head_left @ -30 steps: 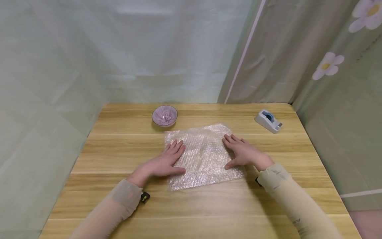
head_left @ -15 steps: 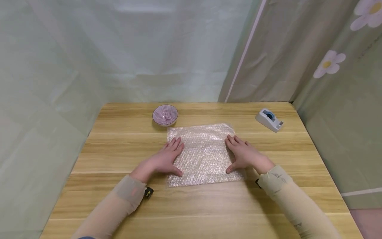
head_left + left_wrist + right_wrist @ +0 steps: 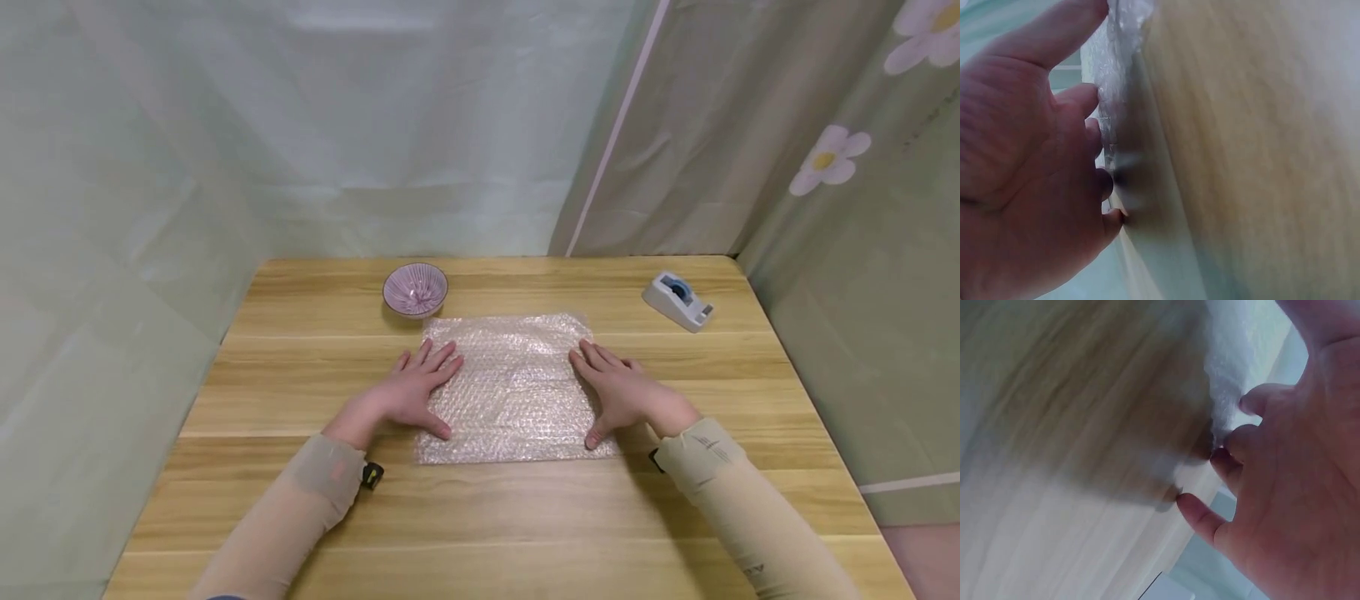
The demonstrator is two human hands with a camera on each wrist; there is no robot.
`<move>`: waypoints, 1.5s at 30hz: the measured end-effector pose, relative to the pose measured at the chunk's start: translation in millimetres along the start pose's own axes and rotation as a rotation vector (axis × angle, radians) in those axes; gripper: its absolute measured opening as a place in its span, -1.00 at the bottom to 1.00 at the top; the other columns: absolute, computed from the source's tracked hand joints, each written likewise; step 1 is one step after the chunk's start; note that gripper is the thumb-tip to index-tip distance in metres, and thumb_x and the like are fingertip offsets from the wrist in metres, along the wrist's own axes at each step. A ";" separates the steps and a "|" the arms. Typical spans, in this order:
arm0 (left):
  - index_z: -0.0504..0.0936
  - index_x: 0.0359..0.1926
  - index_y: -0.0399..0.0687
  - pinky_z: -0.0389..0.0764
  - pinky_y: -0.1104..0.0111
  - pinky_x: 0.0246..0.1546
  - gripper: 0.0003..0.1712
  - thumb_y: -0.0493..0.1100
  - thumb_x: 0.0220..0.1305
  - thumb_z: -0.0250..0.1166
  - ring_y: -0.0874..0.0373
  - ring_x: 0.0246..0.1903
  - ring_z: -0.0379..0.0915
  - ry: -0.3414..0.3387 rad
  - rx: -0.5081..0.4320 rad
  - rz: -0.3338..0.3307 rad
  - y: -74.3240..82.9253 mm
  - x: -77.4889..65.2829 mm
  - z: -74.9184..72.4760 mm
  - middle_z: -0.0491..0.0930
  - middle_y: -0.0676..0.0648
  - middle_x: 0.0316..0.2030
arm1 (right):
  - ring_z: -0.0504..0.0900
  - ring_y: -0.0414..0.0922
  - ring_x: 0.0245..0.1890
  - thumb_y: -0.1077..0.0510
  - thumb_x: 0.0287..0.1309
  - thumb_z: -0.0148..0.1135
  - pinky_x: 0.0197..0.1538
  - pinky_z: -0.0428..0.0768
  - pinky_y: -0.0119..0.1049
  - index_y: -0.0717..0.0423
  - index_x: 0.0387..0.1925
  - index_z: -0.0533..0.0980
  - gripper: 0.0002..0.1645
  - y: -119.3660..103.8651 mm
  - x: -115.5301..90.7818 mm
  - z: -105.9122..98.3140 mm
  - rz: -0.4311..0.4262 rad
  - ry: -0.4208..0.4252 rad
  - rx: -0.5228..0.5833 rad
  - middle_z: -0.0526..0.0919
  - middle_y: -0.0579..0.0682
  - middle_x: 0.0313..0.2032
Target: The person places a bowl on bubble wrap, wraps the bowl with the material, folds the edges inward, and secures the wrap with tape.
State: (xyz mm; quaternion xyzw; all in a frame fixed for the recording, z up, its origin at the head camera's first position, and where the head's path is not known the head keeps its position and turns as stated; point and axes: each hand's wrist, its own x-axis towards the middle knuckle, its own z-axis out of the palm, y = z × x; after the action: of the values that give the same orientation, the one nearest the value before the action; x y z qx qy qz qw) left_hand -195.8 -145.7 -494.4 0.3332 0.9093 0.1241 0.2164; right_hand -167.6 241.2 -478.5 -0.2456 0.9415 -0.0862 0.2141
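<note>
A clear sheet of bubble wrap (image 3: 513, 383) lies flat on the wooden table (image 3: 495, 525), roughly square to its front edge. Along the sheet's left side rests my left hand (image 3: 408, 392), fingers spread, with some fingertips on the wrap. The left wrist view has the palm (image 3: 1029, 162) raised and the outer fingertips touching the tabletop beyond the wrap's edge. On the opposite side my right hand (image 3: 626, 396) touches the wrap with spread fingers and thumb. Its little finger (image 3: 1200, 515) reaches the bare wood in the right wrist view. Neither hand grips anything.
Behind the wrap's left corner stands a small purple-striped bowl (image 3: 415, 290). A white tape dispenser (image 3: 677, 301) with a blue core sits at the back right. Pale green curtains (image 3: 420, 125) hang behind the table and at both sides.
The bubble wrap has turned slightly and now lies straighter and flatter, its crease gone. Both hands have shifted a little outward to its side edges. Bowl and tape dispenser stay put.
</note>
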 end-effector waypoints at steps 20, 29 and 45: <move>-0.15 0.59 0.05 -0.40 -0.34 0.35 0.48 0.45 -0.19 0.48 -0.30 0.49 -0.60 -0.017 -0.007 -0.017 -1.9 0.4 -0.5 -0.41 -0.10 0.58 | -0.38 0.30 0.51 -0.56 -0.72 0.53 0.44 -0.22 0.32 0.21 0.56 -0.24 0.90 -1.2 7.4 2.9 0.007 0.009 -0.023 -0.35 0.24 0.55; -0.17 0.59 0.04 -0.41 -0.34 0.34 0.49 0.46 -0.18 0.46 -0.31 0.49 -0.62 -0.028 -0.018 -0.010 -0.3 -0.2 0.5 -0.43 -0.11 0.57 | -0.36 0.23 0.52 -0.49 -0.77 0.62 0.49 -0.19 0.17 0.33 0.53 -0.29 0.98 -0.3 12.5 2.9 -0.030 -0.010 -0.030 -0.40 0.30 0.53; -0.18 0.60 0.03 -0.44 -0.36 0.33 0.50 0.46 -0.18 0.46 -0.30 0.48 -0.65 -0.026 -0.024 0.006 -4.9 1.9 4.0 -0.44 -0.12 0.57 | -0.40 0.20 0.52 -0.49 -0.69 0.61 0.50 -0.23 0.16 0.28 0.54 -0.32 0.94 7.4 13.1 8.4 -0.049 -0.006 0.046 -0.44 0.26 0.54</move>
State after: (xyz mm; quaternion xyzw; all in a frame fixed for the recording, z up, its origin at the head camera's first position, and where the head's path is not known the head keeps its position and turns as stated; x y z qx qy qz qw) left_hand -197.9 -147.8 -500.4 0.3350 0.9037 0.1314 0.2319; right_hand -177.4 240.6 -492.8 -0.2640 0.9323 -0.1121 0.2201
